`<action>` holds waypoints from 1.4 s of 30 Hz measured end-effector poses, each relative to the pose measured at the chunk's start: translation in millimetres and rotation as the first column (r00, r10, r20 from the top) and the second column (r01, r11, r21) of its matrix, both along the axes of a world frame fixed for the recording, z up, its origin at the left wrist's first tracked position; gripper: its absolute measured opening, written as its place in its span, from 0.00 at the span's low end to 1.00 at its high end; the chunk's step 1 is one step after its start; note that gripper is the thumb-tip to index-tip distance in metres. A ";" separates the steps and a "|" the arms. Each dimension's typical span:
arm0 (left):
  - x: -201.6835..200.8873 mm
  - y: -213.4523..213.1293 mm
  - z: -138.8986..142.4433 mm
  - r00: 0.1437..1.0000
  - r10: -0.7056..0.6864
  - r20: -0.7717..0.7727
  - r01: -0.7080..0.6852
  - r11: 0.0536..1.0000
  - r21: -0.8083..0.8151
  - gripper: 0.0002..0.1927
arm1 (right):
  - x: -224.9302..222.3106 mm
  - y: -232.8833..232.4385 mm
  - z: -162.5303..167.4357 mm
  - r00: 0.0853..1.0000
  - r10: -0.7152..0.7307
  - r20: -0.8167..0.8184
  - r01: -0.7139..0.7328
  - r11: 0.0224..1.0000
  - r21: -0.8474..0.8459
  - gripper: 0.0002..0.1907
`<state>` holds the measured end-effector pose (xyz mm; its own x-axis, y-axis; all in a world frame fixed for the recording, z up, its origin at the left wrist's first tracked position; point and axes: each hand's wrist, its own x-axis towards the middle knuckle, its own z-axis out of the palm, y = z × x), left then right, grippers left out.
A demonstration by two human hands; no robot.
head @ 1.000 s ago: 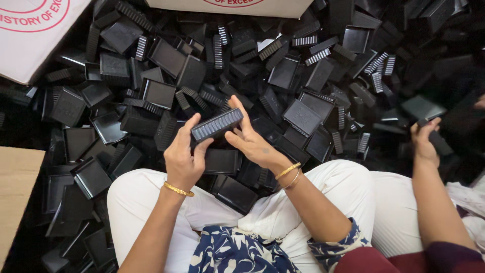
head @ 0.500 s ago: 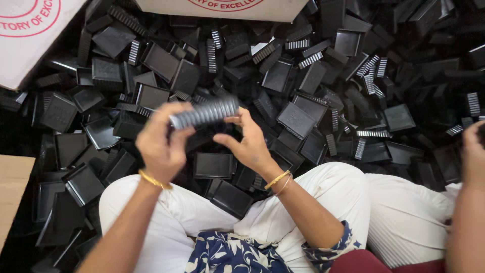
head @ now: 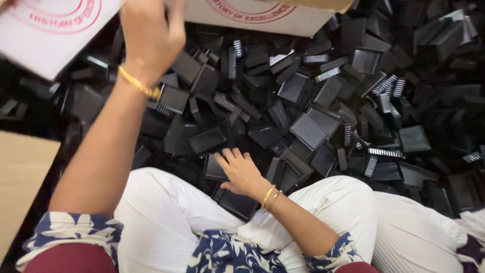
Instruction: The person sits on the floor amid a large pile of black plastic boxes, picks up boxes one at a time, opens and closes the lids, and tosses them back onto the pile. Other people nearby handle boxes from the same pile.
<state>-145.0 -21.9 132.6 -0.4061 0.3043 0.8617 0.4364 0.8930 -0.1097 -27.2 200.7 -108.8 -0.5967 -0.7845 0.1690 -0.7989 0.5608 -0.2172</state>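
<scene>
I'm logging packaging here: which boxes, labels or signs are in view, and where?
White cardboard box flap, top left by the raised left hand: round red stamp.
White carton, top centre behind the pile of black trays: red stamp, brown flap.
Plain brown board, left edge.

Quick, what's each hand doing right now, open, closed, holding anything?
Left hand: raised toward the white cardboard box; grip cannot be told.
Right hand: open, resting on black plastic parts.

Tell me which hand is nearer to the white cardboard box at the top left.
Left. The left hand is raised at the white cardboard box. The right hand rests low on the black plastic parts near the lap.
</scene>
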 end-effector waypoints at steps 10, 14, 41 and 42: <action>89.9 -177.7 -161.9 0.666 0.335 0.667 -0.689 0.620 0.376 0.12 | 0.5 -16.2 5.0 0.993 -0.008 0.119 0.037 0.969 -0.246 0.45; 96.5 -188.3 -193.1 0.391 0.430 0.814 -0.867 0.468 0.170 0.28 | -0.1 -22.8 20.0 0.972 0.053 0.228 0.046 0.912 -0.408 0.45; 189.3 11.5 -175.3 0.709 -0.522 0.475 0.068 0.721 0.690 0.22 | -19.7 -4.6 16.5 0.386 0.667 0.637 0.534 0.401 -0.744 0.44; 190.2 13.8 -172.7 0.700 -0.529 0.480 0.097 0.736 0.670 0.23 | -19.7 -3.1 17.2 0.372 0.688 0.623 0.527 0.396 -0.752 0.44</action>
